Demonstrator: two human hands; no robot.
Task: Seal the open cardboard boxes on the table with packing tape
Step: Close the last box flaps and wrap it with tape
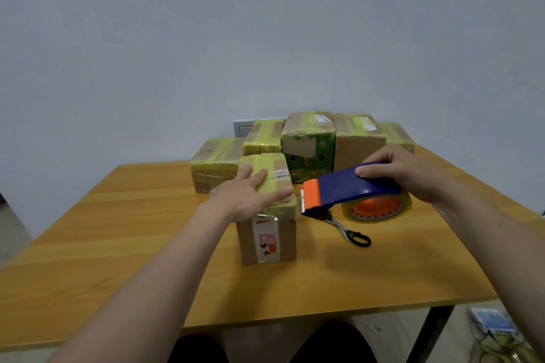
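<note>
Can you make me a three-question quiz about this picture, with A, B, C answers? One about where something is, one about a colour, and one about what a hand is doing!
1. Where are the scissors?
A. on the wooden table, under the tape dispenser's front end
B. on top of a box
C. on the floor

2. What colour is the tape dispenser body?
A. green
B. dark blue with an orange front end
C. white

3. What is the left hand doing?
A. holding the scissors
B. hanging off the table
C. pressing flat on top of the nearest cardboard box

Answers:
1 A, the black handles lie on the tabletop.
2 B, the right hand grips its blue top.
3 C, the fingers spread over the taped lid.
</note>
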